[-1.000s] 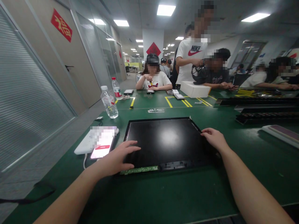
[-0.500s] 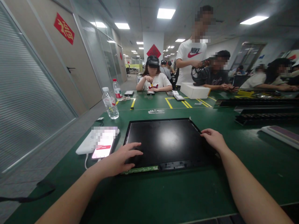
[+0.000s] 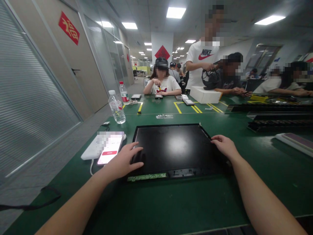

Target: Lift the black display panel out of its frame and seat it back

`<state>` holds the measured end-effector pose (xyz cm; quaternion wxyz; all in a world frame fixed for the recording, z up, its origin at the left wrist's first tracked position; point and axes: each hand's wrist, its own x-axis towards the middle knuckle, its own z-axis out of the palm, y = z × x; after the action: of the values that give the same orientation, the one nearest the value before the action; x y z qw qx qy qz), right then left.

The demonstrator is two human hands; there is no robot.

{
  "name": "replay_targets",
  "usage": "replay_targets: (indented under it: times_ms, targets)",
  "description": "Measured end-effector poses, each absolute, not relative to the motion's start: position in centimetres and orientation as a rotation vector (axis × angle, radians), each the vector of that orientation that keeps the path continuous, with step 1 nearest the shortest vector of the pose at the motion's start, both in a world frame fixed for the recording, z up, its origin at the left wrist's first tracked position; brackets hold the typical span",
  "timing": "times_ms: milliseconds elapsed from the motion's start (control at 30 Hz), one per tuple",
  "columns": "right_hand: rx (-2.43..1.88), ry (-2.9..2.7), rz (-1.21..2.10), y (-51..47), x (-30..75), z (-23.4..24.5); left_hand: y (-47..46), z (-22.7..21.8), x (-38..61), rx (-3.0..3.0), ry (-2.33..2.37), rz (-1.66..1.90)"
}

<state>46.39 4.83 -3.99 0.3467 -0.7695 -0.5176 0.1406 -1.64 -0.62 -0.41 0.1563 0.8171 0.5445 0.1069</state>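
Note:
A black flat screen panel [image 3: 161, 150] in a thin dark frame lies on the green table before me, a ceiling light glaring on its surface. Along its near edge runs a narrow green circuit board [image 3: 146, 177]. My left hand [image 3: 123, 160] is open over the panel's left edge, fingers spread; whether the fingertips touch it I cannot tell. At the right edge, my right hand [image 3: 226, 147] pinches the frame between thumb and fingers.
Left of the panel lie a lit phone [image 3: 111, 151] and a white box-like device [image 3: 89, 148] with a cable. Two water bottles [image 3: 117, 109] stand behind them. Dark metal strips [image 3: 281, 122] lie at right. A white box [image 3: 205, 94] and several people are across the table.
My left hand has shifted back and slightly up, off the panel's near left corner, uncovering more of the circuit board. The right hand keeps its hold on the edge.

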Motion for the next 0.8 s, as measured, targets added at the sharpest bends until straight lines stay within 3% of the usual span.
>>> replay_targets:
  times_ms: [200, 433, 800]
  targets:
    - [-1.995, -1.364, 0.312, 4.6, 46.5, -3.7, 0.1, -1.1, -1.1, 2.332, 1.866, 0.249]
    - [-2.104, -1.564, 0.186, 4.8, 46.8, -3.9, 0.2, -1.1, -0.8, 2.336, 1.842, 0.195]
    - [-2.253, -1.622, 0.352, 5.3, 47.0, -4.5, 0.3, -0.6, -0.4, 2.285, 1.868, 0.123]
